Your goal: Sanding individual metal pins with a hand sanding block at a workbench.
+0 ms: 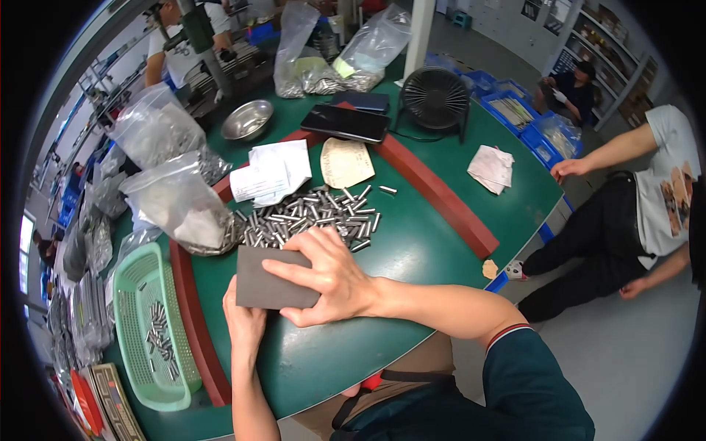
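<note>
A flat, dark grey-brown rectangular block [259, 283] is gripped by my right hand [327, 275], its index finger lying across the top face and its thumb near the lower edge. My left hand [245, 320] is at the block's near left corner; the block covers most of its fingers, so I cannot see whether they hold anything. Just beyond both hands lies a heap of short, shiny metal pins [305, 213] on the green table [323, 353]. One loose pin lies apart at the heap's right.
Dark red bars [441, 195] frame the work area. At left stands a green basket [131, 353] with some pins, near plastic bags [176, 198]. Papers [283, 165], a phone [346, 123], a metal bowl [248, 120], a black fan [434, 99] and a cloth [490, 169] lie around. A person stands at right.
</note>
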Tool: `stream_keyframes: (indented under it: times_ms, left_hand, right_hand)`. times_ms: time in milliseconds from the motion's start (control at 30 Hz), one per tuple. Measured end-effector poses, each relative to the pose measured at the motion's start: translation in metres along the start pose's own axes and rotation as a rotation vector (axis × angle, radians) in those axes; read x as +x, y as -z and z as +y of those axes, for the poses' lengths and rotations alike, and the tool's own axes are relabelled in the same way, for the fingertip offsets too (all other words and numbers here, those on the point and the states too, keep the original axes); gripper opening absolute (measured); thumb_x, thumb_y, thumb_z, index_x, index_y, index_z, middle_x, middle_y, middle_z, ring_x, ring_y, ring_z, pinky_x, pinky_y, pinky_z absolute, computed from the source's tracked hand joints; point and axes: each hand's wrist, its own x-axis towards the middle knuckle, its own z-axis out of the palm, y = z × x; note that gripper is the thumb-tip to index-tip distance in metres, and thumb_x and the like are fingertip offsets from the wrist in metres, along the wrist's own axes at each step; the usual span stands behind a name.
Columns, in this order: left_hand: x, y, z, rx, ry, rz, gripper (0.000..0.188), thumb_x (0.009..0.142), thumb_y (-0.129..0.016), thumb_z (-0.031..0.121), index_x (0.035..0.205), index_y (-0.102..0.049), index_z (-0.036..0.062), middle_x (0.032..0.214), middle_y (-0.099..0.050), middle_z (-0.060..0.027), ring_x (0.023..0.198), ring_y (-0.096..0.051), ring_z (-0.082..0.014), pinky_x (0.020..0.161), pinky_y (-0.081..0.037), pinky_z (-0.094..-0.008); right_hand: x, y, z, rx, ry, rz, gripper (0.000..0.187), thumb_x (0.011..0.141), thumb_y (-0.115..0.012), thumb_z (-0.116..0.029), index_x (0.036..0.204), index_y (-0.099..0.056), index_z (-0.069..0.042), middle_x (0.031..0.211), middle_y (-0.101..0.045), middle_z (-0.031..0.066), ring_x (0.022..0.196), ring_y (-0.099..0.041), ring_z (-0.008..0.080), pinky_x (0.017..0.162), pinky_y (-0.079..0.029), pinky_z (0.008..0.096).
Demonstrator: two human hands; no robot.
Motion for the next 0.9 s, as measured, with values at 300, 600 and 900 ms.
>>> stream_keyframes:
  times_ms: [300,600,900]
  left_hand:
    - [-0.006,0.014,0.020,-0.064,-0.005,0.130,0.025,0.073,-0.063,-0.009,0.097,-0.066,-0.0051,0.084,-0.068,-0.0145,0.077,-0.068,-0.0261,0.072,-0.051,-0.0334]
    - [-0.007,0.010,0.022,-0.111,0.108,0.082,0.022,0.073,-0.065,-0.008,0.094,-0.067,-0.0035,0.081,-0.068,-0.0092,0.073,-0.061,-0.0130,0.070,-0.049,-0.0273]
    - [-0.002,0.025,0.010,-0.830,0.388,0.211,0.015,0.085,-0.067,-0.003,0.096,-0.059,0.0022,0.083,-0.061,-0.0006,0.072,-0.056,-0.0047,0.070,-0.044,-0.0184]
  right_hand:
    - [0.006,-0.004,-0.001,0.003,-0.001,-0.016,0.074,0.051,-0.081,-0.030,0.120,-0.067,-0.008,0.101,-0.057,0.0129,0.086,-0.053,0.0287,0.077,-0.038,0.0411]
    - [0.006,-0.003,0.001,-0.011,0.001,-0.021,0.074,0.051,-0.082,-0.030,0.120,-0.067,-0.008,0.103,-0.057,0.0129,0.085,-0.052,0.0281,0.077,-0.038,0.0409]
    - [0.004,-0.003,0.003,-0.022,-0.011,-0.050,0.073,0.051,-0.082,-0.029,0.120,-0.067,-0.008,0.103,-0.056,0.0126,0.085,-0.052,0.0272,0.076,-0.037,0.0399]
